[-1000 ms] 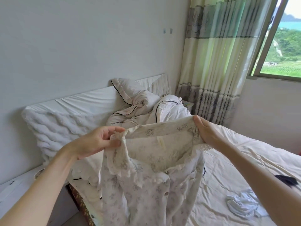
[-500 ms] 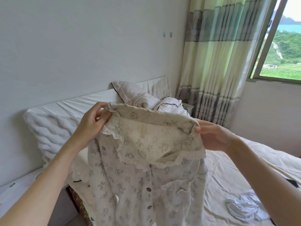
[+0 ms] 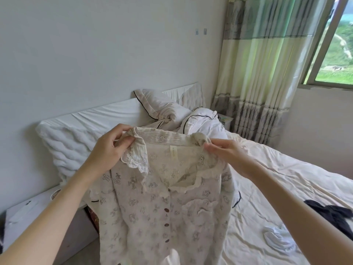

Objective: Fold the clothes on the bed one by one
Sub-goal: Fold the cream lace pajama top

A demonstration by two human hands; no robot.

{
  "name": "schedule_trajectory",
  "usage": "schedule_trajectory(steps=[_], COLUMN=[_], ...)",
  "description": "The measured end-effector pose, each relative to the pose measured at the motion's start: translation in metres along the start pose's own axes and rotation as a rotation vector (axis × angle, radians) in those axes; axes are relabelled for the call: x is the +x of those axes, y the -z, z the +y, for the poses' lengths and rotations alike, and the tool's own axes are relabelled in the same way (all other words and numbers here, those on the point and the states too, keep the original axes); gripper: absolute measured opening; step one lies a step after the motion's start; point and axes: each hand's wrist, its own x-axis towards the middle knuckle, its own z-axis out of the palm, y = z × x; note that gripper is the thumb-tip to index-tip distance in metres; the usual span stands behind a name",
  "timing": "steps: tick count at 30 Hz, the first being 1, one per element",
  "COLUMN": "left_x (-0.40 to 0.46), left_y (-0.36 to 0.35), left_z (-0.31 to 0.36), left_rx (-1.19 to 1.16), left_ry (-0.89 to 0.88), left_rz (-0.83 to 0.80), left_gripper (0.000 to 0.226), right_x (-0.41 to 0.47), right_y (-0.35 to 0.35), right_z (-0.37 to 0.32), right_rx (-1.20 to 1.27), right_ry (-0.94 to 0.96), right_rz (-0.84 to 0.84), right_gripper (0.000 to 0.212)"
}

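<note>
Above the cream-sheeted bed (image 3: pixel 286 178), left hand (image 3: pixel 108 148) and right hand (image 3: pixel 227 159) pinch the cream printed button-front pyjama shirt (image 3: pixel 162 207) at its shoulders, letting it hang straight for folding.

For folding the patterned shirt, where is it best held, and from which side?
Best at the two shoulder ends of the collar, from above, where the left hand and right hand already pinch the patterned shirt. It hangs buttoned and straight from there, front toward the camera, probably ready to lay on the bed.
</note>
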Motion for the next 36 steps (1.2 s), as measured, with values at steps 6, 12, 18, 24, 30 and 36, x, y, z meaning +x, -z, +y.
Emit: schedule_trajectory(steps=[6,12,18,24,30,36], left_x=[-0.016,-0.063,-0.130,-0.150,-0.161,-0.145], left_y=[0.007,-0.001,-0.004,0.029,0.053,0.026], left_z=[0.000,0.006,0.006,0.046,0.077,0.042], left_rx=[0.079,0.029,0.011,0.095,0.016,0.078], left_ry=[0.061,0.073,0.044,-0.155,-0.223,-0.182], left_rz=[0.018,0.043,-0.014,0.119,0.153,0.085], left_gripper=[0.047,0.045,0.039,0.043,0.024,0.019], right_x=[-0.009,-0.038,-0.109,-0.166,-0.203,-0.180], right_y=[0.006,-0.014,-0.045,-0.069,-0.070,-0.059], right_z=[-0.003,0.005,0.014,-0.034,-0.075,-0.059], right_rx=[0.210,-0.337,-0.361,-0.483,-0.820,-0.950], right_ry=[-0.124,0.011,0.030,0.159,0.348,0.356], right_rz=[-0.248,0.126,0.234,0.460,0.599,0.521], right_gripper=[0.031,0.028,0.047,0.044,0.041,0.045])
